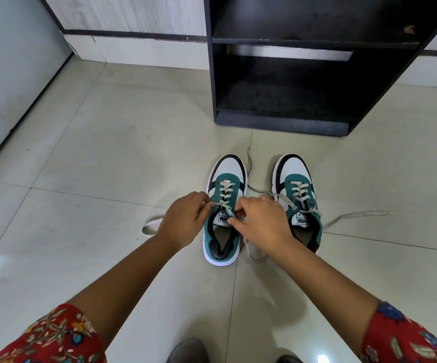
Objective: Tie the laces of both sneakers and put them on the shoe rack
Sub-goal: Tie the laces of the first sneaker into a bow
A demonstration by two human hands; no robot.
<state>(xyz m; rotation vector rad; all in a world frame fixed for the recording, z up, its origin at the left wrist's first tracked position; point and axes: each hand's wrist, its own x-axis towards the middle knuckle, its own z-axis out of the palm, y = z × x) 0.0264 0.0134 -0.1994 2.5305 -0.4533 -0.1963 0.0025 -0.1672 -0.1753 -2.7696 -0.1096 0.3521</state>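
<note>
Both hands pinch lace ends over the left sneaker (224,213): left hand (183,224), right hand (262,224). Right sneaker (300,203) beside it, untied; shoe rack (280,121) beyond. Risk: uneven tension, knot slips loose.

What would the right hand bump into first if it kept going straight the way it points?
The right hand points left across the left sneaker, toward the left hand. It would probably meet the lace stretched between the hands, then the left hand, though depth is hard to judge.
</note>
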